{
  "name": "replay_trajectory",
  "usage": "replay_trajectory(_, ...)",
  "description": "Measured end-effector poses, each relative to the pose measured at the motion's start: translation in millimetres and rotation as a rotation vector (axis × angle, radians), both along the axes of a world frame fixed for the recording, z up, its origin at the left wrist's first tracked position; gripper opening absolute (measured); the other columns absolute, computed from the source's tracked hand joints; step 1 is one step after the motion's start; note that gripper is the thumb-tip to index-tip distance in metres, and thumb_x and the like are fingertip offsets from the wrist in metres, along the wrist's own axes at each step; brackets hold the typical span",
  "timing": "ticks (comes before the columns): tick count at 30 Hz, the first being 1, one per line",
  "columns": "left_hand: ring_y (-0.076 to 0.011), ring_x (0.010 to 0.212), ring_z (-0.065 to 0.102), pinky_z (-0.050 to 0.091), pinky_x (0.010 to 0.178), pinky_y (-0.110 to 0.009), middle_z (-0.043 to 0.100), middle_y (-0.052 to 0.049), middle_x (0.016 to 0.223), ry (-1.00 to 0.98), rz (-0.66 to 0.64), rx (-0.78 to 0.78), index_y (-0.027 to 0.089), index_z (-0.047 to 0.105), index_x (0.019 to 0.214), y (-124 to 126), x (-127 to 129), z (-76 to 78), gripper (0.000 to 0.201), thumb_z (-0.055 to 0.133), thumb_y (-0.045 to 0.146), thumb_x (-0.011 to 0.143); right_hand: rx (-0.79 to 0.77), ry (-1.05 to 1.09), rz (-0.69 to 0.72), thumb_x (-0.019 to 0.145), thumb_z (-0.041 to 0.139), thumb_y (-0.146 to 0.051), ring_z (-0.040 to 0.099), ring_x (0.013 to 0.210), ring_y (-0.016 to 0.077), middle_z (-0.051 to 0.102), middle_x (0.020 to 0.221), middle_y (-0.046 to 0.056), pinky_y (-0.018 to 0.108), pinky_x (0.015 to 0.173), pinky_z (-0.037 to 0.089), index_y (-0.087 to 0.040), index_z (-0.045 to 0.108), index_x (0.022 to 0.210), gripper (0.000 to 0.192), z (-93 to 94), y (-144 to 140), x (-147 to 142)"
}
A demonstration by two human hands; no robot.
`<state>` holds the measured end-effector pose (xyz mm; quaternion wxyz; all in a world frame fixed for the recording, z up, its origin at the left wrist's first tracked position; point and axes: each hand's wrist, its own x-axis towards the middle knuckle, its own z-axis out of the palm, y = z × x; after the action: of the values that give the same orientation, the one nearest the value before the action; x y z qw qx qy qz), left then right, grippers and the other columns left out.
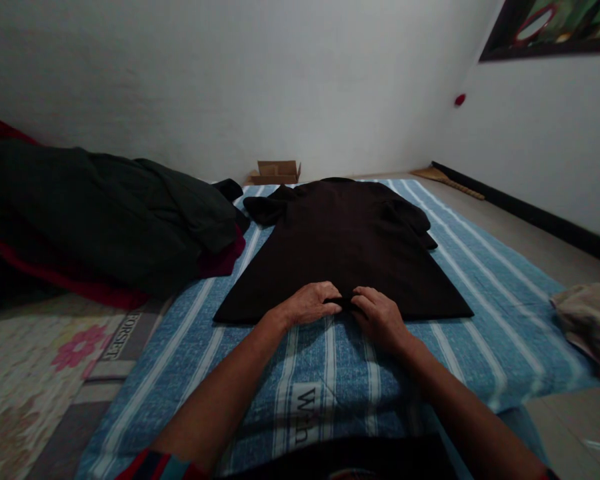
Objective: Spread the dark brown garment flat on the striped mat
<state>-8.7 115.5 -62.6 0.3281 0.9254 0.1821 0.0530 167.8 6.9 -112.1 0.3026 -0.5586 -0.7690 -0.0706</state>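
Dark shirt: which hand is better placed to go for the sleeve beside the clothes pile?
Probably the left hand. Both hands hold the dark shirt near mid-hem, but the left is on the same side as the sleeve and clothes pile; the right hand would likely have to reach across.

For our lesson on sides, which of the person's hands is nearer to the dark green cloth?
Left. The left hand, at the near hem of the dark shirt, is right of the dark green cloth; the right hand, at the same hem, is farther right.
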Motion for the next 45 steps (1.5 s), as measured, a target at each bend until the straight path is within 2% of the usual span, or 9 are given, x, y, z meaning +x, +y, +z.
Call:
replay_trajectory(5, -0.0153, 0.093, 0.055, 0.042, 0.087, -0.026, 0.061, -0.003, 0.096, -0.034, -0.022, -0.099, 0.016, 0.063, 0.095, 1, -4, 5.1, 0.022, 0.05, 0.018, 0.077, -0.058, 0.14, 0.017, 0.082, 0.053, -0.017, 0.058, 0.093, 0.0198, 0.061, 0.104, 0.01, 0.032, 0.079, 0.049, -0.019, 0.06, 0.087, 0.009, -4.7, 1, 6)
replay_trajectory(12, -0.0154, 0.094, 0.055, 0.041, 0.088, -0.027, 0.062, -0.003, 0.096, -0.041, -0.034, -0.083, 0.017, 0.063, 0.094, -1, -5, 4.9, 0.03, 0.045, 0.008, 0.073, -0.073, 0.19, 0.047, 0.081, 0.055, -0.016, 0.059, 0.089, 0.0177, 0.063, 0.097, 0.007, 0.03, 0.077, 0.049, -0.02, 0.06, 0.081, 0.006, -5.4, 0, 6)
replay_trajectory(18, -0.0155, 0.095, 0.056, 0.041, 0.088, -0.027, 0.063, -0.003, 0.1, -0.06, -0.023, -0.11, 0.016, 0.064, 0.099, 0, -8, 2.7, 0.032, 0.046, 0.008, 0.073, -0.056, 0.189, 0.043, 0.082, 0.055, -0.017, 0.059, 0.089, 0.018, 0.063, 0.097, 0.007, 0.031, 0.078, 0.049, -0.019, 0.06, 0.082, 0.006, -6.8, -2, 6)
replay_trajectory(26, -0.0158, 0.094, 0.057, 0.042, 0.086, -0.028, 0.064, -0.002, 0.1, -0.067, 0.033, -0.149, 0.017, 0.065, 0.096, 1, -10, -1.0, 0.024, 0.058, 0.018, 0.073, -0.01, 0.127, 0.035, 0.082, 0.053, -0.017, 0.059, 0.091, 0.0201, 0.064, 0.099, 0.01, 0.033, 0.078, 0.049, -0.018, 0.06, 0.081, 0.007, -7.7, -5, 4)
replay_trajectory(34, -0.0149, 0.09, 0.057, 0.043, 0.084, -0.027, 0.062, -0.002, 0.098, -0.103, 0.127, -0.071, 0.017, 0.064, 0.085, -8, -7, -9.8, 0.016, 0.064, 0.025, 0.071, 0.053, 0.046, 0.042, 0.084, 0.051, -0.017, 0.056, 0.099, 0.0222, 0.063, 0.105, 0.01, 0.036, 0.082, 0.048, -0.019, 0.063, 0.079, 0.013, -8.5, -14, 1)
replay_trajectory(42, -0.0132, 0.078, 0.056, 0.043, 0.074, -0.025, 0.06, 0.0, 0.083, -0.107, 0.231, 0.029, 0.017, 0.058, 0.075, -17, -4, -13.5, 0.006, 0.06, 0.017, 0.069, 0.029, 0.049, 0.057, 0.086, 0.048, -0.017, 0.056, 0.097, 0.0211, 0.064, 0.102, 0.008, 0.034, 0.082, 0.047, -0.02, 0.064, 0.078, 0.017, -8.1, -14, 2)
replay_trajectory(45, -0.0133, 0.076, 0.055, 0.043, 0.071, -0.025, 0.058, 0.001, 0.081, -0.056, 0.212, 0.074, 0.017, 0.057, 0.076, -16, -4, -12.8, 0.007, 0.06, 0.017, 0.069, 0.039, 0.017, 0.051, 0.086, 0.048, -0.017, 0.056, 0.096, 0.021, 0.064, 0.102, 0.008, 0.035, 0.082, 0.047, -0.02, 0.064, 0.079, 0.018, -9.3, -15, 2)
